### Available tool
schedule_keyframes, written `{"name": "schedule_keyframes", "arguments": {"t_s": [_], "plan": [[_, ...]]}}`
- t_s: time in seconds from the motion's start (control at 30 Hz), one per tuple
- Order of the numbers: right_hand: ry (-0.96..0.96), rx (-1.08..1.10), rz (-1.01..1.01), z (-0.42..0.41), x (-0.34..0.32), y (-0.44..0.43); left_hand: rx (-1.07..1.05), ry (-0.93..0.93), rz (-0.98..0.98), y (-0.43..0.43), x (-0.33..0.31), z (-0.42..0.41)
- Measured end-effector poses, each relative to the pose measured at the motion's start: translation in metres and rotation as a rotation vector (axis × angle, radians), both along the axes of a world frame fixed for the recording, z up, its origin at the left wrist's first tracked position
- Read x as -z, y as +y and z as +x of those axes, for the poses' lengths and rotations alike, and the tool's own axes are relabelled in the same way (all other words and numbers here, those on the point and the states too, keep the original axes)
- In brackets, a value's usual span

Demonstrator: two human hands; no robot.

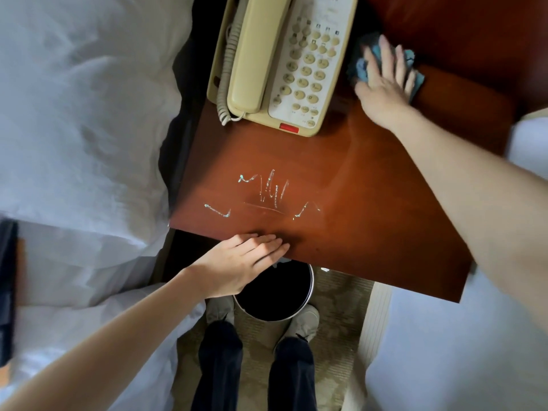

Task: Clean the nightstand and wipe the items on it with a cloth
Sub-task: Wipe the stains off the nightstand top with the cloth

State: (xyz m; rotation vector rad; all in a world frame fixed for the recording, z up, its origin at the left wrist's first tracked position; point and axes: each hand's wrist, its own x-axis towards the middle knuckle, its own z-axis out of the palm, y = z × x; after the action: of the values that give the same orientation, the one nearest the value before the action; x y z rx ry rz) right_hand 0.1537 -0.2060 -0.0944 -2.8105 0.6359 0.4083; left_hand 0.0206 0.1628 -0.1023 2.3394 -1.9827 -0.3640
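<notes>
Nightstand (pixel 341 185): reddish wood top, set between two white beds, with pale scratch marks (pixel 267 194) near its front edge. Phone (pixel 281 60) sits at the rear, handset in its cradle. Right hand (pixel 385 81) reaches forward with the arm extended, palm down, fingers spread flat over a blue cloth (pixel 360 66), pressing it onto the top just right of the phone. Left hand (pixel 243 262) rests palm down at the front edge, fingers extended and together, holding nothing. Bin (pixel 275 292) stands on the floor below, between the person's shoes.
</notes>
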Motion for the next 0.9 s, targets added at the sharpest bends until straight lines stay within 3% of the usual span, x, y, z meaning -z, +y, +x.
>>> {"name": "schedule_keyframes", "arguments": {"t_s": [0.6, 0.77, 0.9], "plan": [[-0.074, -0.243, -0.147, -0.171, 0.011, 0.088, -0.028, -0.029, 0.079, -0.001, -0.015, -0.008], [-0.087, -0.162, -0.148, -0.212, 0.012, 0.128, -0.100, -0.051, 0.065, -0.005, -0.023, -0.021], [-0.059, 0.011, -0.102, -0.218, 0.008, 0.149, -0.243, 0.058, 0.034, -0.002, -0.031, -0.031]]}}
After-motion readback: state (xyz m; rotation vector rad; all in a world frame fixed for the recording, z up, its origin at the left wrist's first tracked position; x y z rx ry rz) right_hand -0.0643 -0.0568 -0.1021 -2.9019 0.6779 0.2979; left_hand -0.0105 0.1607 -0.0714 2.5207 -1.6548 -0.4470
